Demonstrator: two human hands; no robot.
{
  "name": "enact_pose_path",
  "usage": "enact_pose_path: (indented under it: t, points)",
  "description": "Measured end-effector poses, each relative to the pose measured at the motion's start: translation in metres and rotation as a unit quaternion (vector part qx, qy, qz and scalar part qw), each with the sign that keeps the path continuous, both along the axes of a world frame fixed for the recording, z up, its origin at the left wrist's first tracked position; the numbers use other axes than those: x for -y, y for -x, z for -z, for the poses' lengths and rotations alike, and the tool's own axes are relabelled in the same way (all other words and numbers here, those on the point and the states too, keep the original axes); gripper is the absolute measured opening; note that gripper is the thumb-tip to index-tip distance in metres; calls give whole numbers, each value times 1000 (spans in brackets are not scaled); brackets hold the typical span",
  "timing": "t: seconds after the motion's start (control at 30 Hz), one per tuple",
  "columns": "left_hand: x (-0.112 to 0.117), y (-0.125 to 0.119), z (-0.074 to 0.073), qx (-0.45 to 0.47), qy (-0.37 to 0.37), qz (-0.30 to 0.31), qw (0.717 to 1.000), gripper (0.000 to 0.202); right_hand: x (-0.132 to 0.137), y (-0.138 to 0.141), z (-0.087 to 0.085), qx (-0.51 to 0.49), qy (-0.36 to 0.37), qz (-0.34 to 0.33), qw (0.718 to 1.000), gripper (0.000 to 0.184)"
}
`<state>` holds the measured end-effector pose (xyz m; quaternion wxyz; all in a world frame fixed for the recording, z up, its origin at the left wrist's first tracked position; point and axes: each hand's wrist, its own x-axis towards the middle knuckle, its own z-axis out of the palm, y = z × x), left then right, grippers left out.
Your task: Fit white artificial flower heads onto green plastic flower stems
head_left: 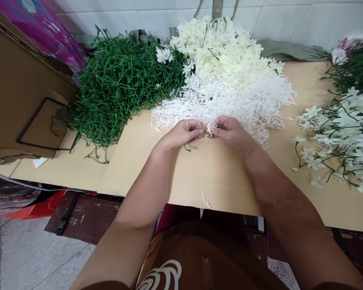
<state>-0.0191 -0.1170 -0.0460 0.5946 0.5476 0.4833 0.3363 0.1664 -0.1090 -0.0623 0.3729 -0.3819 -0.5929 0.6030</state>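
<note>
The pale wooden worktop (218, 173) carries everything and lies bare just below both hands. Well to the left of the hands leans a cardboard box (15, 92). Beyond and left of the left hand spreads a heap of green stems (117, 84), loosely tangled. Just beyond both hands lies a heap of white spiky pieces (230, 100), its near edge almost under the fingertips, and behind it rises a mound of cream blossoms (220, 48). Well to the right of the right hand lie flower sprays (345, 125), white blooms on green stalks. The 2 hands meet at the fingertips over the worktop: the left hand (183, 133) pinches a thin green stem (205, 130) between thumb and fingers, its tail curling down below the palm, and the right hand (230, 131) pinches a small white piece (209, 129) touching the stem's tip. Nearer the body than the hands, at the worktop's front edge, lies 1 stray white sprig (206, 199).
</note>
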Motion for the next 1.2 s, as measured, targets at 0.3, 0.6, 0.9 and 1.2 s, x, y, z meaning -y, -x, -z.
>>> enact_pose_path:
  t: [0.3,0.6,0.9,1.2]
  points:
    - [0,0,1,-20,-1,0,1000,12,3,8,1,73,-93,43,992,34]
    - [2,-1,-1,-78,-38,15,996,15,2,11,3,127,-114,45,984,27]
    - [3,-3,1,-102,-50,0,994,11,4,14,3,166,-155,58,972,10]
    - [1,-3,5,-104,-67,-2,992,17,5,17,4,165,-151,66,972,17]
